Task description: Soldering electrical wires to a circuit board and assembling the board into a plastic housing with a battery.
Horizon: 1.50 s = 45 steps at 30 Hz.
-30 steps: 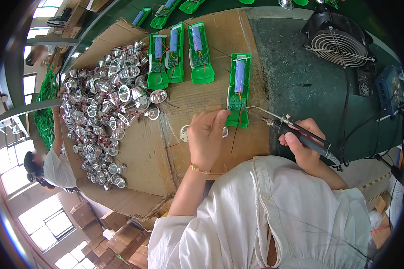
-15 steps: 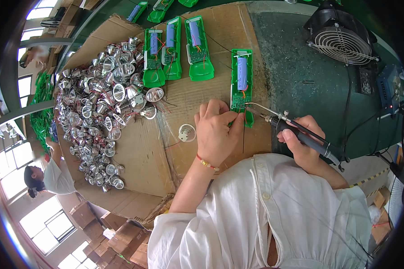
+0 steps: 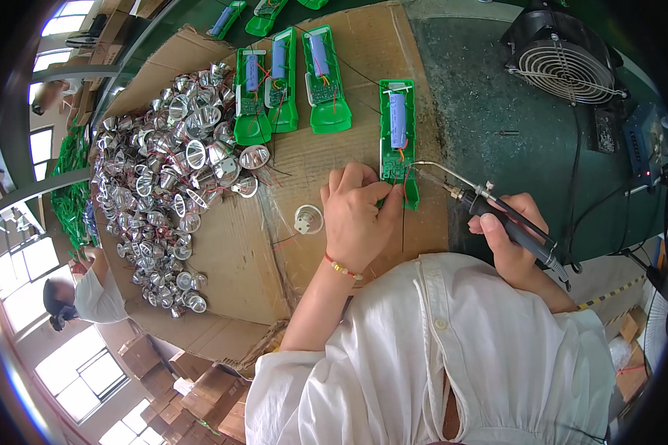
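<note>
A green plastic housing (image 3: 385, 111) lies on the cardboard with a blue cylindrical battery cell (image 3: 398, 122) and a small green circuit board (image 3: 393, 169) inside. My left hand (image 3: 358, 211) is at its lower end, thumb and fingers pinched on a thin wire (image 3: 403, 230) that trails down toward me; the fingertips hide part of the board. My right hand (image 3: 511, 230) grips a soldering iron (image 3: 508, 228) with a thin curved metal tube clamped along it. The tube's end is close above the board, and the iron's tip is apart from it, to the right.
A heap of silver reflector cups (image 3: 167, 178) fills a cardboard tray at left. One loose reflector cup (image 3: 309, 219) lies beside my left hand. Several green housings (image 3: 330, 115) with cells stand at the back. A black fan (image 3: 564, 67) is at back right. Another person (image 3: 89, 293) works far left.
My right hand has drawn the soldering iron a little to the right, off the board. My left hand keeps its place.
</note>
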Each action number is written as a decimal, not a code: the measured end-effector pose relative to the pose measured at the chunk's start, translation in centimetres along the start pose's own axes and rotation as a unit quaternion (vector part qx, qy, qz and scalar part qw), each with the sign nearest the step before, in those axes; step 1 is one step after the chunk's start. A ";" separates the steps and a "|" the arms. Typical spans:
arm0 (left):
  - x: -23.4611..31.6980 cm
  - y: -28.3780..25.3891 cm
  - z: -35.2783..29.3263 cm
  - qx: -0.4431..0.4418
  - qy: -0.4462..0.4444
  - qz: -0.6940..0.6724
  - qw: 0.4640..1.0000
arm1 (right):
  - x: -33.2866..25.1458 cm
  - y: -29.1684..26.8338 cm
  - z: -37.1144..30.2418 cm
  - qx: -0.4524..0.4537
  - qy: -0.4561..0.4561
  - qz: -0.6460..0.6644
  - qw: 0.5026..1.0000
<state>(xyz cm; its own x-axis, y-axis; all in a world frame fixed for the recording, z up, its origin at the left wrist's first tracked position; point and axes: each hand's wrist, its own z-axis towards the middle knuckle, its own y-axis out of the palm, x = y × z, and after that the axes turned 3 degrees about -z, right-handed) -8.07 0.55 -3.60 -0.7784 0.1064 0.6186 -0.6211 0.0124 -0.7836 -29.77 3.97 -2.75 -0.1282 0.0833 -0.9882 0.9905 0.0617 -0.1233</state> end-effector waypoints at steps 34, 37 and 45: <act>8.2 8.5 38.4 0.120 0.095 0.058 0.987 | 6.3 -4.6 2.4 0.062 -0.040 0.042 0.996; 5.9 5.0 39.6 0.234 0.129 0.040 0.963 | 5.0 -4.8 2.9 0.073 -0.045 0.025 0.996; 2.9 5.1 34.1 -0.066 0.042 0.106 0.991 | 6.4 -4.3 2.1 0.074 -0.039 0.025 0.996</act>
<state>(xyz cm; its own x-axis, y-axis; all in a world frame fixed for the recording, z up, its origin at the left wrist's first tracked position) -16.59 -32.99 -3.86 -0.8761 0.2035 0.4370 -0.4231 0.1097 -0.8994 -34.76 2.16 -8.70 -0.0792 0.0053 -0.9968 0.9930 -0.0875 -0.0793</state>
